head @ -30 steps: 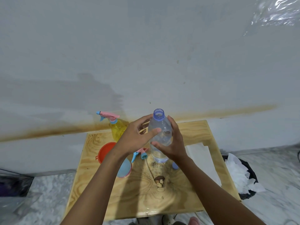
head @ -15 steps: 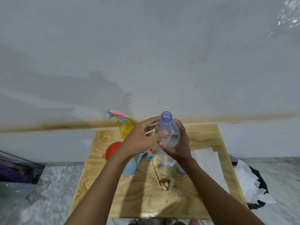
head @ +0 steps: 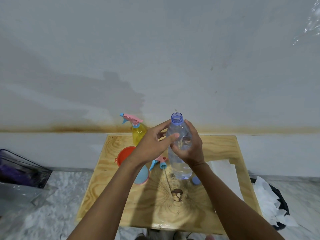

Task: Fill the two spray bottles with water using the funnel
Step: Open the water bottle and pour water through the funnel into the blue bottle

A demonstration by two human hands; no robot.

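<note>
Labels: none readable – water bottle [head: 180,153] clear, uncapped, blue neck.
Surface: wooden table [head: 110,187] against stained white wall [head: 155,58], marble floor.
Left: yellow spray bottle [head: 137,133] upright at back; orange funnel [head: 124,155] in front.
Left hand [head: 152,146]: half-open, fingertips on water bottle.
Right hand [head: 192,148]: wrapped around water bottle – held above table.

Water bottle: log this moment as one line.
water bottle uncapped, upright | right hand grips it | left hand touching | funnel on table
</note>
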